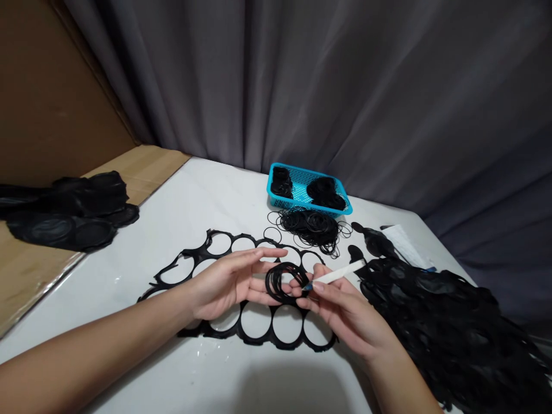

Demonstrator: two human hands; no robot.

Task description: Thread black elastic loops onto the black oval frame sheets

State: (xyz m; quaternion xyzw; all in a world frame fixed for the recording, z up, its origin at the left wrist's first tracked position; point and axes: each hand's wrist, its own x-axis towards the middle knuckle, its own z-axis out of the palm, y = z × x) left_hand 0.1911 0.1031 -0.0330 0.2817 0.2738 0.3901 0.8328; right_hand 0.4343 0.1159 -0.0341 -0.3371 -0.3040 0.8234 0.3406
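As left hand (233, 282) sits half-open behind rings (273, 283), right hand (345, 302) pinches tool (340, 272).
Rings: 9 o'clock from right fingers, 3 o'clock from left palm; tool axis roughly 8-to-2.

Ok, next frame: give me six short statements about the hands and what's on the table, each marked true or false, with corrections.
1. The right hand holds a slim white tool. True.
2. A bundle of black rings is between that hand and the left hand. True.
3. The left hand is clenched into a fist. False: its fingers are extended, with the thumb apart from them.
4. A blue basket stands beyond the hands, near the curtain. True.
5. The basket is empty. False: it holds black bundles.
6. Black sheeting with round holes is rolled up. False: it lies spread out beneath the hands.
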